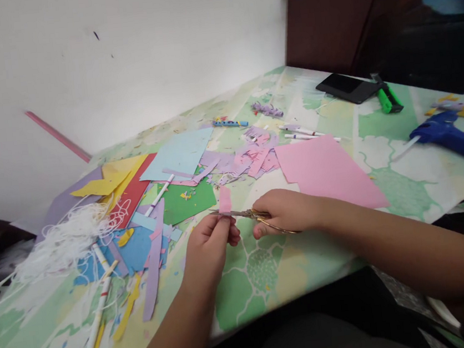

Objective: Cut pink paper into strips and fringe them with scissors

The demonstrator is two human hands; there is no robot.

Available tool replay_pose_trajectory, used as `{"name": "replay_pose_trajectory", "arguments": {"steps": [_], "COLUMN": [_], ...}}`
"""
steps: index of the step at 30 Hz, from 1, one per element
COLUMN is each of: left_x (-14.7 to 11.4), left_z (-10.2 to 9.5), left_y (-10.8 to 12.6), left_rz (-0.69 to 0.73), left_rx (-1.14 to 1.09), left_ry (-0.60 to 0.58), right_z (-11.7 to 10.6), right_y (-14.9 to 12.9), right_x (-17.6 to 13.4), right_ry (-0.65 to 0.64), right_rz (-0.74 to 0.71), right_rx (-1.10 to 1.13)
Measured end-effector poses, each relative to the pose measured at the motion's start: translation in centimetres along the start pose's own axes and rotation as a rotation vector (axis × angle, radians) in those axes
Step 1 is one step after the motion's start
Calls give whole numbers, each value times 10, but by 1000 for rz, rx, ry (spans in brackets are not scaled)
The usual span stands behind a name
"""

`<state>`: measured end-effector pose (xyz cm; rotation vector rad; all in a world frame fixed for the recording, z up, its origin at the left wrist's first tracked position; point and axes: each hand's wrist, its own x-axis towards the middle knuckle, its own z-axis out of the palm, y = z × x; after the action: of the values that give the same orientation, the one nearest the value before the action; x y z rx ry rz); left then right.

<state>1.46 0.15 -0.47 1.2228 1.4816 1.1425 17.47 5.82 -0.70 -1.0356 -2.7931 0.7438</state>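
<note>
My left hand (213, 240) pinches the lower end of a small pink paper strip (224, 197), which stands upright above the fingers. My right hand (283, 213) grips a pair of scissors (257, 214) with gold-coloured handles. Their blades point left and lie across the strip, just above my left fingertips. How far the blades are apart is hard to make out. A larger pink paper sheet (327, 168) with a notch cut from its left corner lies beyond my right wrist. Behind the strip is a green paper piece (191, 201).
White string (67, 237) lies tangled at left among coloured papers and markers. Pink and lilac scraps (257, 154) are heaped mid-table. A blue glue gun (449, 135), a black phone-like device (348, 88) and a green-and-black tool (390, 98) lie at right. The wall borders the far edge.
</note>
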Motion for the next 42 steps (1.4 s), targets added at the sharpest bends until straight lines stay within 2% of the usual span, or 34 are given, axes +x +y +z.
{"name": "replay_pose_trajectory", "arguments": {"steps": [12, 18, 24, 32, 42], "left_x": [1, 2, 1, 1, 0], "left_z": [-1, -2, -2, 2, 1], "left_y": [-5, -6, -5, -1, -3], "left_rz": [22, 41, 58, 28, 46], "left_rx": [-23, -40, -77, 24, 32], "left_ry": [5, -8, -6, -11, -42], "right_z": [3, 0, 1, 3, 4], "right_y": [0, -1, -2, -1, 1], "right_x": [3, -1, -2, -1, -1], "right_ry": [41, 103, 82, 79, 88], "right_rz": [18, 50, 83, 50, 12], "right_rx": [6, -10, -29, -29, -20]}}
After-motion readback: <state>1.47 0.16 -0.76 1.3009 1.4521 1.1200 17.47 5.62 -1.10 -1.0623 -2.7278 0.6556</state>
